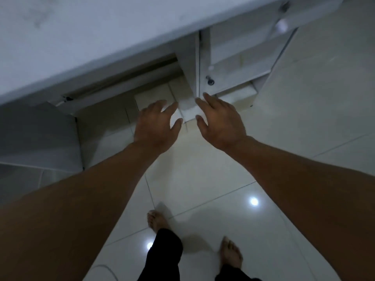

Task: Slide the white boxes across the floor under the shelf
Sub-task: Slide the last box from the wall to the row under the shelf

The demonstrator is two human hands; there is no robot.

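Two white boxes lie side by side on the tiled floor under the white shelf top [97,43]. The left box [154,97] is partly covered by my left hand [156,124]. The right box [187,106] shows between both hands, against the shelf's upright panel. My left hand hovers open over the left box, fingers spread. My right hand [220,122] hovers open just right of the right box, fingers apart. Neither hand grips anything; whether they touch the boxes is unclear.
A white cabinet door with a dark knob [210,81] stands right of the boxes, beside open low shelves [239,63]. A grey panel [38,136] stands at left. My bare feet [156,221] are on the glossy tiles [203,179] below.
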